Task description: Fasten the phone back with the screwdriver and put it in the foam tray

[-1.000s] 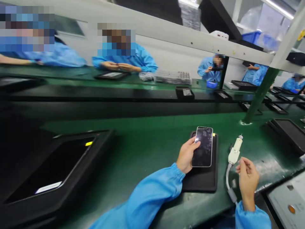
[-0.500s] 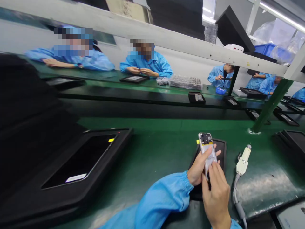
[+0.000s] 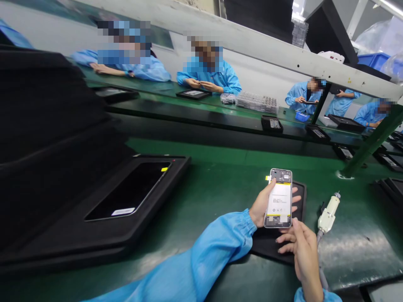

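Green bench: left hand cradles phone; right hand half-open, near it.

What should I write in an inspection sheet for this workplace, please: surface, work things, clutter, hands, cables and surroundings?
Surface: green table, shiny.
Work things: phone, inside exposed, yellow tab at its upper left, held over a black tray.
Clutter: black box at left, holding a dark screen; stacked black trays at right.
Hands: left hand holds the phone; right hand, fingers loosely spread, is near its lower edge, contact unclear.
Cables: grey cable on a pale electric screwdriver.
Surroundings: co-workers in blue along the benches beyond; green post at right.
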A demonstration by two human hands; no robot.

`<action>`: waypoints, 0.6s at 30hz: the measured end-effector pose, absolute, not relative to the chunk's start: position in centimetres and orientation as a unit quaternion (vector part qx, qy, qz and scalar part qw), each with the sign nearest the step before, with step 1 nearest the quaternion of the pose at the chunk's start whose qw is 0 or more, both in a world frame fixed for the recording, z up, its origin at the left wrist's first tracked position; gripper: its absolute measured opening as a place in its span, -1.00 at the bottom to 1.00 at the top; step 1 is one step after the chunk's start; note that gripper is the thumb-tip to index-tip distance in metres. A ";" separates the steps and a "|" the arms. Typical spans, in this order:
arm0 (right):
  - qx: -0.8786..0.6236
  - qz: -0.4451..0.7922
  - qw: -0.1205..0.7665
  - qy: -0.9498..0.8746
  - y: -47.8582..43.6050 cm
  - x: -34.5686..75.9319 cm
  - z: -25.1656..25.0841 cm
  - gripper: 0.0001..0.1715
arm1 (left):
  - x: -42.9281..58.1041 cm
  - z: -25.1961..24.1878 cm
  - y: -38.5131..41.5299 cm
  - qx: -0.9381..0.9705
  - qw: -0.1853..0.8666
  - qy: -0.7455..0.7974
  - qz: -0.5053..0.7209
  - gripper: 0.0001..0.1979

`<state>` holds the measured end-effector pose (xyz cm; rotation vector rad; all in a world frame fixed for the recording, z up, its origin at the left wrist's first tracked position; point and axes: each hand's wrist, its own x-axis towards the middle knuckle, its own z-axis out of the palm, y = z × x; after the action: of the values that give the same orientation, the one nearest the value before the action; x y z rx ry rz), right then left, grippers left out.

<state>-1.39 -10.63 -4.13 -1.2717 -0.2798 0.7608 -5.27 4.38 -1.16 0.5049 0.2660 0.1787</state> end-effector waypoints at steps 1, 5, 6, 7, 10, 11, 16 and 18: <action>-0.564 0.366 0.730 -0.125 -10.3 -1.6 -4.0 -0.30 | -5.3 -1.3 4.4 0.253 0.956 0.127 0.081 -0.32; -0.534 0.394 0.738 -0.121 -9.7 -1.9 -3.9 -0.33 | -5.4 -1.6 4.4 0.269 0.954 0.118 0.066 -0.29; -0.528 0.399 0.740 -0.118 -9.7 -1.9 -3.9 -0.34 | -5.3 -1.6 4.4 0.275 0.952 0.120 0.066 -0.30; -0.522 0.404 0.742 -0.114 -9.8 -1.9 -4.0 -0.35 | -5.3 -1.5 4.3 0.285 0.948 0.126 0.066 -0.29; -0.509 0.414 0.747 -0.112 -10.3 -2.0 -4.3 -0.38 | -5.2 -1.3 4.0 0.369 0.911 0.170 0.074 -0.20; -0.508 0.411 0.748 -0.114 -10.5 -2.0 -4.6 -0.39 | -5.3 -1.3 4.0 0.413 0.887 0.188 0.086 -0.17; -0.637 0.248 0.712 -0.159 -12.1 -1.1 -5.4 -0.39 | -7.5 -1.6 5.8 0.563 0.750 0.269 0.220 -0.18; -0.730 0.049 0.637 -0.241 -12.2 -0.8 -5.0 -0.46 | -9.2 -2.2 7.1 0.610 0.677 0.303 0.277 -0.14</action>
<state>-0.83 -12.20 -5.03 -1.6682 -0.5514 0.1118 -9.17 7.05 -2.18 1.3710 0.6816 0.6231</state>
